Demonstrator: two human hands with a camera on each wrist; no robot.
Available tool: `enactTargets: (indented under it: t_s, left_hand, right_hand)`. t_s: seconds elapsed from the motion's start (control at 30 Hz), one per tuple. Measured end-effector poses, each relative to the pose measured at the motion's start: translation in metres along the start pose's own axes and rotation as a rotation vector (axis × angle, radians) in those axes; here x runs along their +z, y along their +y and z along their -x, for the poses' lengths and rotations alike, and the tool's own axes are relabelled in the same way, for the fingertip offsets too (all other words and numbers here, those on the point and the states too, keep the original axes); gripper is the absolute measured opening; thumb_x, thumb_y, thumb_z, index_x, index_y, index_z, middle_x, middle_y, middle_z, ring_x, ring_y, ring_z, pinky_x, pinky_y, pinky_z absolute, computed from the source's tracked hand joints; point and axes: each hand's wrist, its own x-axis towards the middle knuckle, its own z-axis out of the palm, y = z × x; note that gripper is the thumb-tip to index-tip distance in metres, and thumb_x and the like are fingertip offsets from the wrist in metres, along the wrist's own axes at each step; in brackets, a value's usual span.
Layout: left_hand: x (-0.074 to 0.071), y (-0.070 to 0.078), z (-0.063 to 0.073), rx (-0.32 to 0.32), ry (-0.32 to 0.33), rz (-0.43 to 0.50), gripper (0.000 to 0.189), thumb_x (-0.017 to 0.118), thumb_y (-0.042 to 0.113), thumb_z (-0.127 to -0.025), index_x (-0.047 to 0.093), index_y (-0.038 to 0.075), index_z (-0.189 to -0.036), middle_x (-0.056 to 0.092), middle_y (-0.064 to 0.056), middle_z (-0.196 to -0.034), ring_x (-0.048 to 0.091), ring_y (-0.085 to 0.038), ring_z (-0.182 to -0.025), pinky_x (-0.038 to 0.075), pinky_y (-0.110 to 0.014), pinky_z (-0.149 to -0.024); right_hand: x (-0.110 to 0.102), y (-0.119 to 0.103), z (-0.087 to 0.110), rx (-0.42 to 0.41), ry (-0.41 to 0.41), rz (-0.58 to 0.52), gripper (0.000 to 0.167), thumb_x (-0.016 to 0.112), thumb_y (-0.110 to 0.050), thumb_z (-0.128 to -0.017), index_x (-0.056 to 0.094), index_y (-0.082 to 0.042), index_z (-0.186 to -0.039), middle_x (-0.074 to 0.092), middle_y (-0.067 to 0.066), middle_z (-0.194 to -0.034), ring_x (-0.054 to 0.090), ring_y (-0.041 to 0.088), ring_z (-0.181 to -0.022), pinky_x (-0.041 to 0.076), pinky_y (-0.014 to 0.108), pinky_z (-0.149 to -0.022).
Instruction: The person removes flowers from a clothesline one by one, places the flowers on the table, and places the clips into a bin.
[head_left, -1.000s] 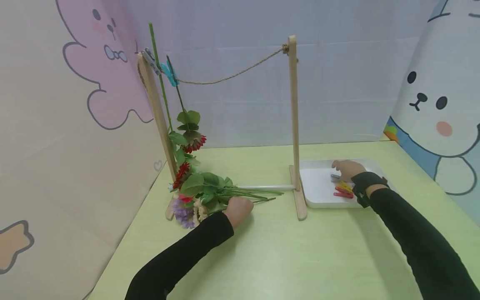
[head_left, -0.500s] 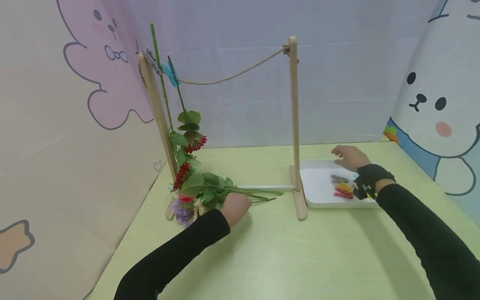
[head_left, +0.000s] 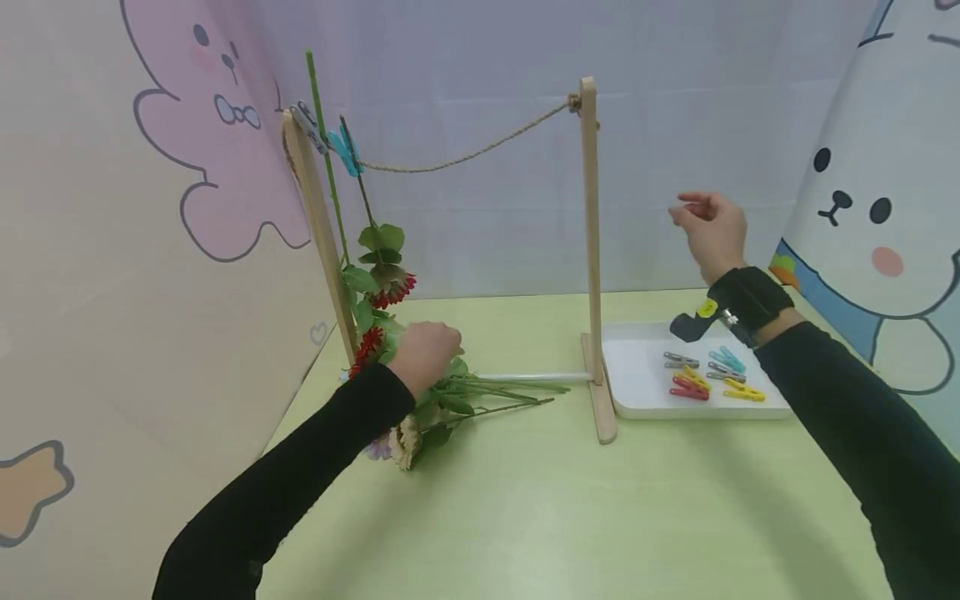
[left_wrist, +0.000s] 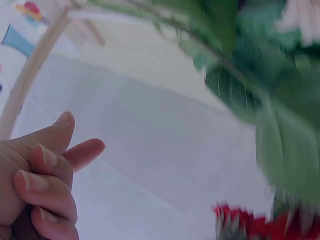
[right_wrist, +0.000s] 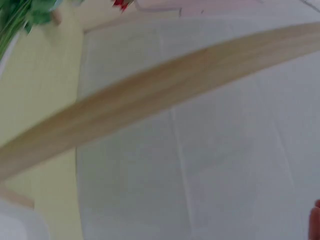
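Observation:
My left hand (head_left: 426, 357) is over the leafy flowers (head_left: 453, 404) lying on the table. In the left wrist view, the left hand (left_wrist: 45, 185) has loosely bent fingers, index extended, and nothing between them; green leaves and a red flower (left_wrist: 295, 225) are beside it. My right hand (head_left: 712, 233) is raised above the white tray (head_left: 630, 400), fingers loosely bent, with no object visible in them. Only a fingertip (right_wrist: 314, 222) shows in the right wrist view. Two red flowers (head_left: 393, 290) hang head down from the rope (head_left: 450, 163) by a grey clothespin (head_left: 309, 129) and a blue clothespin (head_left: 345, 152).
Grey, blue, yellow and red clothespins (head_left: 744, 391) lie in the tray. The wooden stand's right post (head_left: 590, 233) rises between my hands, and its left post (head_left: 318, 225) is behind the hanging stems. A white bar (head_left: 532, 377) joins the posts low down.
My left hand has let go of the stems and moved up and left, and the flowers have shifted slightly. My right hand has risen from the tray to well above it.

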Motion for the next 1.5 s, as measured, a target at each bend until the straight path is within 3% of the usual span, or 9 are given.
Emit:
enactTargets:
  t_s: [0.13,0.23,0.47,0.63,0.8,0.93,1.1,1.3,1.5]
  left_hand:
    - [-0.025,-0.032,-0.009,-0.098,0.046,-0.016,0.028,0.062,0.03,-0.086,0.062,0.01,-0.066,0.035,0.002,-0.047,0.043,-0.012,-0.042,0.024,-0.024,-0.042]
    - [-0.045,-0.055,-0.014,-0.185,0.076,0.0,0.035,0.061,0.03,-0.087,0.057,0.009,-0.059,0.028,0.002,-0.045,0.034,-0.012,-0.04,0.02,-0.025,-0.041]
    - [-0.069,-0.097,-0.017,-0.397,0.109,0.145,0.047,0.057,0.034,-0.09,0.042,0.013,-0.05,0.023,0.001,-0.046,0.03,-0.015,-0.041,0.016,-0.027,-0.045]
    - [-0.073,-0.114,-0.02,-0.464,0.192,0.149,0.035,0.055,0.032,-0.092,0.065,0.002,-0.076,0.043,-0.01,-0.048,0.046,-0.025,-0.043,0.023,-0.028,-0.04]
    - [-0.075,-0.12,-0.028,-0.51,0.23,0.284,0.04,0.056,0.031,-0.092,0.062,-0.001,-0.114,0.067,-0.023,-0.082,0.059,-0.034,-0.06,0.033,-0.032,-0.04]
    - [-0.076,-0.122,-0.034,-0.553,0.246,0.378,0.041,0.054,0.031,-0.093,0.06,0.0,-0.118,0.066,-0.023,-0.102,0.062,-0.036,-0.074,0.035,-0.031,-0.043]
    - [-0.077,-0.124,-0.039,-0.593,0.261,0.421,0.04,0.054,0.032,-0.093,0.062,0.001,-0.117,0.066,-0.021,-0.104,0.062,-0.035,-0.079,0.042,-0.037,-0.052]
    - [-0.074,-0.124,-0.038,-0.607,0.237,0.455,0.037,0.052,0.031,-0.094,0.062,0.004,-0.118,0.065,-0.019,-0.109,0.061,-0.035,-0.085,0.048,-0.046,-0.071]
    - [-0.072,-0.126,-0.041,-0.607,0.268,0.472,0.031,0.051,0.029,-0.095,0.065,0.007,-0.113,0.066,-0.017,-0.102,0.06,-0.033,-0.082,0.047,-0.046,-0.072]
  right_hand:
    - [0.014,-0.047,-0.004,-0.159,0.272,-0.362,0.008,0.065,-0.016,-0.085,0.061,-0.016,-0.092,0.051,-0.009,-0.078,0.047,0.003,-0.075,0.033,0.018,-0.072]
    - [0.025,-0.083,0.001,-0.339,0.351,-0.463,0.009,0.064,-0.013,-0.085,0.058,-0.014,-0.092,0.049,-0.006,-0.081,0.047,0.006,-0.079,0.032,0.02,-0.074]
    - [0.066,-0.139,0.03,-0.663,0.124,-0.363,0.012,0.062,-0.006,-0.082,0.059,-0.007,-0.093,0.05,-0.012,-0.081,0.048,0.003,-0.078,0.034,0.016,-0.061]
    - [0.1,-0.15,0.027,-0.865,-0.07,-0.109,0.021,0.058,-0.012,-0.086,0.06,0.006,-0.096,0.058,0.007,-0.089,0.05,0.01,-0.085,0.037,0.018,-0.071]
    - [0.135,-0.165,0.022,-0.8,-0.283,0.165,0.023,0.054,-0.015,-0.092,0.061,0.004,-0.104,0.059,0.018,-0.103,0.051,0.025,-0.099,0.037,0.027,-0.087]
    - [0.166,-0.175,0.021,-0.715,-0.487,0.338,0.035,0.062,-0.022,-0.089,0.058,0.0,-0.115,0.058,0.015,-0.114,0.049,0.025,-0.107,0.034,0.031,-0.096]
    - [0.207,-0.189,0.027,-0.671,-0.669,0.587,0.046,0.061,-0.034,-0.088,0.055,-0.005,-0.122,0.056,0.01,-0.121,0.049,0.022,-0.113,0.039,0.029,-0.096]
    - [0.245,-0.206,0.045,-0.608,-0.643,0.575,0.053,0.058,-0.041,-0.089,0.049,-0.01,-0.13,0.055,0.005,-0.128,0.05,0.017,-0.117,0.039,0.023,-0.095]
    - [0.266,-0.212,0.058,-0.518,-0.566,0.459,0.045,0.057,-0.042,-0.089,0.056,-0.014,-0.124,0.057,0.001,-0.124,0.05,0.015,-0.116,0.04,0.021,-0.092]
